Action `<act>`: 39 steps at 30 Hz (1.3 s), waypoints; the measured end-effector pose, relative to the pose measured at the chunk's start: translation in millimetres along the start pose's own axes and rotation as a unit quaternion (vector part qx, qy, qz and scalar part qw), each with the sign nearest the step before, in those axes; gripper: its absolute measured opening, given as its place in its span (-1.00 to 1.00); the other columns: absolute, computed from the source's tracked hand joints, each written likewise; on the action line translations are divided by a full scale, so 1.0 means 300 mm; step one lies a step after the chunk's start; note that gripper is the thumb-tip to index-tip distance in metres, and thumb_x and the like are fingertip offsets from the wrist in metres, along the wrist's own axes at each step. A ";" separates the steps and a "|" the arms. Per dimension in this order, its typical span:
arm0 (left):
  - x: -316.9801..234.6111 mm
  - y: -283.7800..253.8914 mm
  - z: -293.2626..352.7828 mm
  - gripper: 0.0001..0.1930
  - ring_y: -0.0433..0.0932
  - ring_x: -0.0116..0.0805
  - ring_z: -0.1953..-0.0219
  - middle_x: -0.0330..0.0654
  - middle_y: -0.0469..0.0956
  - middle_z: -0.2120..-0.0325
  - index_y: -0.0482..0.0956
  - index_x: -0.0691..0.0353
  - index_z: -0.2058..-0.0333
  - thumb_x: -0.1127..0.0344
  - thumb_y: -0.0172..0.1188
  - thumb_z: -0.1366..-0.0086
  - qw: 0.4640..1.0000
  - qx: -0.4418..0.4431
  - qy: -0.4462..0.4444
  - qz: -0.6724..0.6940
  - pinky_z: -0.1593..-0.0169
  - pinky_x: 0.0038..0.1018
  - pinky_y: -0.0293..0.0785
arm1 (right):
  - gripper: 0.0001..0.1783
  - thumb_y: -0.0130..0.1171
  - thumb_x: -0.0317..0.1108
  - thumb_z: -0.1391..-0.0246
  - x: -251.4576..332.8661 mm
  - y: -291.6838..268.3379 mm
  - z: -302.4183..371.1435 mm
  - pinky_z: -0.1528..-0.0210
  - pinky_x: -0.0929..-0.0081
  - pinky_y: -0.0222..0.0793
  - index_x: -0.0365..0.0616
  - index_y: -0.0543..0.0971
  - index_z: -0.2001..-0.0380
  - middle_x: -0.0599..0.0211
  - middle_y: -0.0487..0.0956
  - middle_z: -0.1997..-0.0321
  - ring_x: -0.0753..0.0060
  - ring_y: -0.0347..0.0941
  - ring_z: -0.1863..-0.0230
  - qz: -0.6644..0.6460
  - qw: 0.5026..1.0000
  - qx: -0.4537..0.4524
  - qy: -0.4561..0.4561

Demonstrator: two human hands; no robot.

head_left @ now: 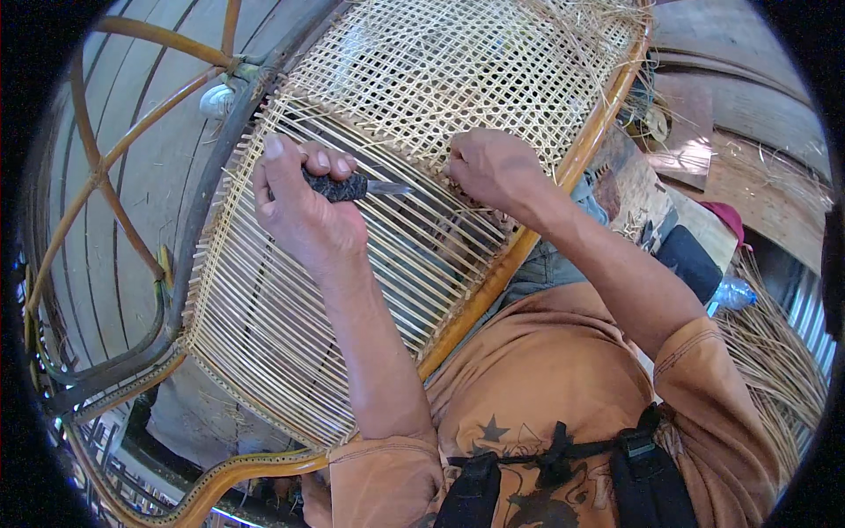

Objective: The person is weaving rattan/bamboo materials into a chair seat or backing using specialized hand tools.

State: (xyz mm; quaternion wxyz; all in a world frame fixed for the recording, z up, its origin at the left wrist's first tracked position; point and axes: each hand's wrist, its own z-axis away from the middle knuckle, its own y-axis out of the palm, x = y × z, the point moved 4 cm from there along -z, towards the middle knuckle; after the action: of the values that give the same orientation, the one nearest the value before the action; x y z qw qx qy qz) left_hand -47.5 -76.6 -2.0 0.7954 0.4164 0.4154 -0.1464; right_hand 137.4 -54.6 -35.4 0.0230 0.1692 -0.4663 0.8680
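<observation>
My left hand (pixel 308 207) is closed round the dark, textured handle of a small knife (pixel 389 188), its short metal blade pointing right. It hovers over the parallel cane strands (pixel 290 308) stretched across a chair frame. To the right, my right hand (pixel 497 169) is closed, with its fingertips turned down at the border where the open-weave cane panel (pixel 475 79) meets the bare strands. What those fingers pinch, if anything, is hidden beneath the hand. The knife tip points toward this hand, a short gap away.
A glossy rattan rail (pixel 475 308) edges the seat on my side. Curved rattan poles (pixel 141 132) branch at the left above a plank floor. Loose cane ends (pixel 598 26) stick up at the far right. A bundle of cane (pixel 775 352) and a plastic bottle (pixel 735 293) lie right.
</observation>
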 end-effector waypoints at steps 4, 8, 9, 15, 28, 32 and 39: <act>0.019 0.050 0.014 -0.71 0.28 -0.45 0.64 -0.24 0.29 0.70 0.32 0.22 0.56 0.20 0.14 -0.23 1.000 0.018 0.013 0.006 0.52 -0.50 0.34 | -0.75 0.01 -0.25 0.09 -0.013 -0.015 -0.003 0.31 0.15 0.38 -0.21 0.54 0.48 -0.02 0.52 0.47 -0.05 0.48 0.37 -0.040 0.999 0.021 0.008; 0.052 0.092 0.034 -0.72 0.33 -0.45 0.63 -0.21 0.33 0.69 0.34 0.25 0.52 0.22 0.15 -0.23 0.998 0.007 0.031 -0.059 0.51 -0.52 0.34 | -0.76 0.02 -0.27 0.14 -0.007 -0.024 -0.001 0.30 0.17 0.38 -0.20 0.54 0.49 -0.02 0.52 0.47 -0.05 0.48 0.36 -0.058 0.997 0.046 0.024; 0.063 0.095 0.034 -0.73 0.34 -0.45 0.63 -0.20 0.34 0.69 0.34 0.27 0.51 0.22 0.15 -0.24 0.998 0.021 0.031 -0.043 0.51 -0.52 0.34 | -0.77 0.02 -0.27 0.15 -0.004 -0.025 0.003 0.29 0.17 0.38 -0.20 0.55 0.49 -0.01 0.53 0.47 -0.04 0.48 0.36 -0.064 0.996 0.053 0.029; 0.086 0.103 0.030 -0.71 0.33 -0.45 0.63 -0.22 0.33 0.69 0.33 0.26 0.51 0.19 0.17 -0.23 0.995 0.028 0.051 -0.080 0.49 -0.53 0.33 | -0.78 0.02 -0.29 0.16 -0.002 -0.030 0.010 0.27 0.18 0.38 -0.22 0.54 0.49 -0.03 0.53 0.47 -0.05 0.49 0.33 -0.066 0.997 0.026 0.018; 0.108 0.108 0.069 -0.76 0.34 -0.55 0.64 -0.24 0.39 0.66 0.41 0.33 0.43 0.24 0.16 -0.23 0.992 0.011 0.096 -0.085 0.56 -0.64 0.31 | -0.73 0.00 -0.31 0.10 -0.010 -0.037 0.004 0.20 0.15 0.43 -0.24 0.61 0.45 -0.09 0.57 0.37 -0.03 0.54 0.27 -0.074 0.994 0.067 0.039; 0.099 0.099 0.080 -0.76 0.34 -0.54 0.63 -0.23 0.38 0.67 0.40 0.33 0.43 0.25 0.15 -0.24 0.989 -0.010 0.108 -0.103 0.56 -0.62 0.31 | -0.75 0.02 -0.27 0.08 -0.018 -0.017 0.006 0.30 0.14 0.37 -0.25 0.53 0.47 -0.07 0.51 0.48 -0.07 0.48 0.39 -0.077 0.996 0.034 0.018; 0.091 0.076 0.082 -0.74 0.33 -0.50 0.61 -0.23 0.35 0.68 0.36 0.32 0.44 0.23 0.12 -0.26 0.990 -0.032 0.102 -0.097 0.52 -0.57 0.33 | -0.78 -0.01 -0.29 0.07 -0.005 -0.006 0.006 0.29 0.15 0.39 -0.19 0.56 0.47 -0.03 0.53 0.46 -0.05 0.49 0.36 -0.050 0.998 -0.001 0.033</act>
State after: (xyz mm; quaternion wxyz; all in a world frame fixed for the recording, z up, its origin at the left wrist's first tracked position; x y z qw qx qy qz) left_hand -4.5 -78.8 -3.3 0.7436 0.3617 0.5374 -0.1658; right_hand 139.6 -54.8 -33.4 0.0814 0.1637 -0.4573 0.8703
